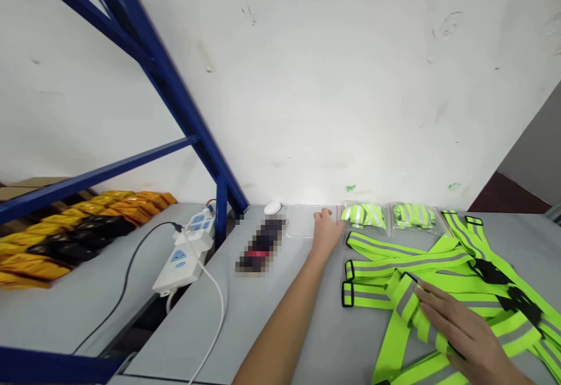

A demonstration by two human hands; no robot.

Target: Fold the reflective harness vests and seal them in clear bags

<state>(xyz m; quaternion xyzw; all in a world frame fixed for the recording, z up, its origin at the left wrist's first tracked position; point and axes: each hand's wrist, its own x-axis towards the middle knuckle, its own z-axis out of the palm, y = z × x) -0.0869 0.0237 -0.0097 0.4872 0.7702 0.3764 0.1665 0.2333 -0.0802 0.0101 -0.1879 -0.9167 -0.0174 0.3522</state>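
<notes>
1. Neon reflective straps [394, 265] are spread on the tabletop [245, 315], pinned under the right hand [460, 326], which lies flat with its fingers released.
2. The left hand [326, 230] is stretched toward the wall, fingertips at a clear bag [300, 225]; whether it is gripped cannot be told.
3. Packed bags [363, 215] lie just right of the left hand, and a power strip [184, 253] is noted well to its left.

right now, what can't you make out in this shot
All in the head view:
- Dark object on the table: pixelated, unidentifiable.
- Left hand: its fingertips are hidden by its own back, so any grip on the clear bag cannot be told.
- Neon straps: partly covered by the right hand and cut off by the right and bottom edges.
- Yellow packets on the shelf: blurred, print unreadable.
</notes>
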